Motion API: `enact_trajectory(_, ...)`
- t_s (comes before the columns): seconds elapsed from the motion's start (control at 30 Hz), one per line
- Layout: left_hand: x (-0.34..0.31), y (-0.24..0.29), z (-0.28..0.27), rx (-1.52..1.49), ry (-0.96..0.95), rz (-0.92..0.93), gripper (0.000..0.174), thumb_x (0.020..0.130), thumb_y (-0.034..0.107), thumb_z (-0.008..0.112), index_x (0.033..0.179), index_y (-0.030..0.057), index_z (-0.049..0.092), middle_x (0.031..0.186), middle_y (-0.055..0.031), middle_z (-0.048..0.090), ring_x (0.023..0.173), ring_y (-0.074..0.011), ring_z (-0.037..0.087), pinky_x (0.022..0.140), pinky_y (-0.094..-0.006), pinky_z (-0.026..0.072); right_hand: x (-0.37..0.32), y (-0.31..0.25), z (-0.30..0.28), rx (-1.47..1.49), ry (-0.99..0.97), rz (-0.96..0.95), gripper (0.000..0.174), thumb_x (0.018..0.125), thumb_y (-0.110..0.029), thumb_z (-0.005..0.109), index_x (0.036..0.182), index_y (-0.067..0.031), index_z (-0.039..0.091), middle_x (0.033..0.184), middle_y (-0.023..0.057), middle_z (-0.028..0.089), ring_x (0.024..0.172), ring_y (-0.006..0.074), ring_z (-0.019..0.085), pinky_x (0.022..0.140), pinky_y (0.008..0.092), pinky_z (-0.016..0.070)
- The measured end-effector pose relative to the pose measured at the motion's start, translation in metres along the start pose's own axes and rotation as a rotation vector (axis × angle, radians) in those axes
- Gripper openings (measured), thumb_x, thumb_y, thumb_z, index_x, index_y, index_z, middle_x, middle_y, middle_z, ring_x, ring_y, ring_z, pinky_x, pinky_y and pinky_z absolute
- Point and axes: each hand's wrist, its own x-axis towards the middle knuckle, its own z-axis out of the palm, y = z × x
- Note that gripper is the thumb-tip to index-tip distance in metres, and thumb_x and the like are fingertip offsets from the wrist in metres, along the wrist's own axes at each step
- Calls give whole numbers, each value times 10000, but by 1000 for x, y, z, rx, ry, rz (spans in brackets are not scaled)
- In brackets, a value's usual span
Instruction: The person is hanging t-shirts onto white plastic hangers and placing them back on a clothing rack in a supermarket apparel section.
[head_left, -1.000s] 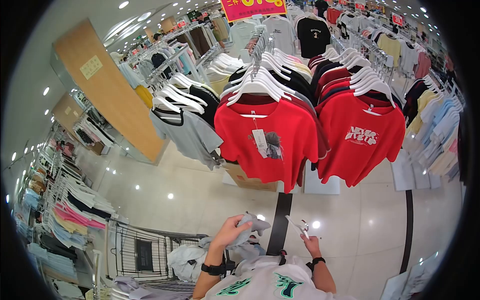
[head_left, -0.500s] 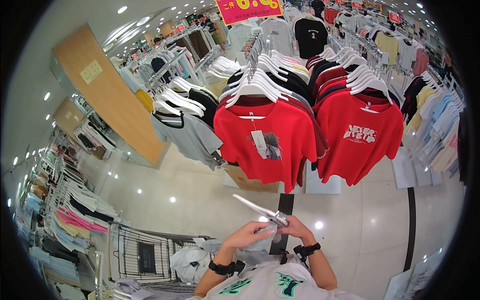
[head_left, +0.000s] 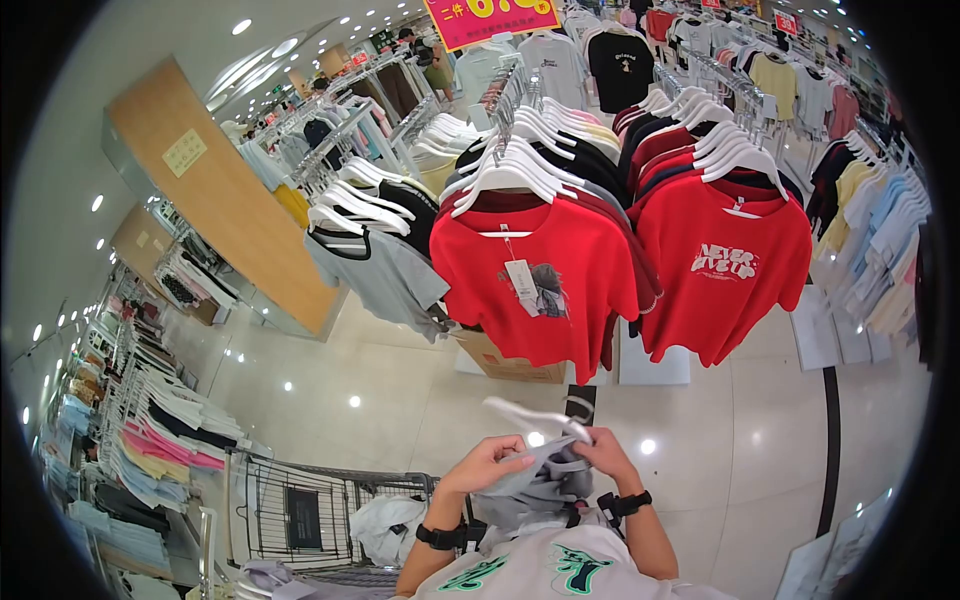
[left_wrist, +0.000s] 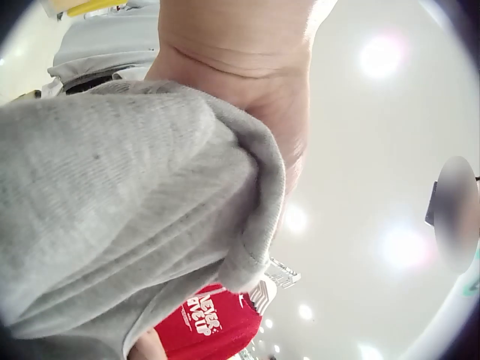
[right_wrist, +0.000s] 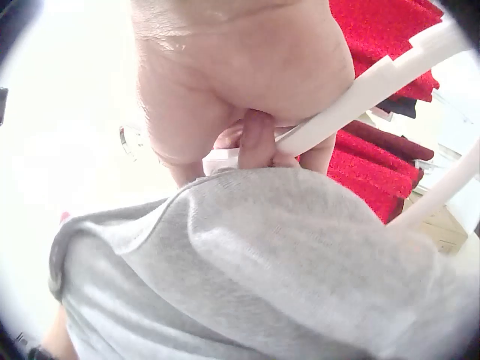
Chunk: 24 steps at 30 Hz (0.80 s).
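Observation:
A grey knit garment (head_left: 535, 485) is bunched between my two hands in front of my chest. My left hand (head_left: 485, 465) grips it by its edge, and in the left wrist view the grey cloth (left_wrist: 142, 187) covers most of the fingers. My right hand (head_left: 608, 455) holds a white clothes hanger (head_left: 528, 414) near its middle, one arm pointing left above the cloth. In the right wrist view, fingers curl round the hanger (right_wrist: 375, 97), right at the upper edge of the grey fabric (right_wrist: 262, 240).
A shopping cart (head_left: 300, 515) with pale clothes (head_left: 385, 528) in it stands at my left. Ahead, racks carry red T-shirts (head_left: 535, 270) and a grey T-shirt (head_left: 380, 280) on white hangers. A cardboard box (head_left: 510, 360) lies below them. A wooden pillar (head_left: 225, 190) rises at the left.
My right hand has come leftward with the hanger to meet the left hand. The hanger has swung round to point left, and the grey garment is now spread between both hands.

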Motion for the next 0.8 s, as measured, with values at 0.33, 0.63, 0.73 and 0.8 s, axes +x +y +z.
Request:
enact_trajectory(0.33, 7, -10, -9, 281, -167, 19, 288, 847, 180, 816, 962, 63, 579, 838, 26, 651, 784, -52, 546, 694, -222, 416, -35, -33, -51, 131, 374, 87, 185, 804, -144, 720, 841, 30, 670, 682, -38, 542, 640, 68, 459, 574, 262, 375)
enact_trajectory(0.63, 11, -17, -18, 238, -62, 19, 191, 899, 149, 757, 1006, 20, 667, 876, -9, 668, 806, -75, 551, 764, -262, 465, -33, -50, -45, 78, 365, 3, 165, 830, -109, 714, 848, 45, 658, 657, -24, 533, 629, 71, 456, 561, 281, 381)
enact_trajectory(0.73, 8, -20, -24, 211, 9, 8, 192, 927, 195, 730, 960, 14, 676, 857, -5, 649, 806, -75, 540, 759, -258, 460, -35, -44, -46, 55, 345, 9, 161, 826, -106, 722, 846, 40, 659, 642, -12, 524, 622, 75, 439, 556, 280, 374)
enact_trajectory(0.8, 6, -18, -26, 241, 35, 15, 208, 938, 210, 717, 944, 8, 667, 839, 1, 627, 795, -77, 524, 744, -256, 450, -36, -42, -48, -8, 323, 0, 161, 822, -110, 737, 824, 31, 659, 623, 2, 510, 613, 79, 423, 548, 281, 365)
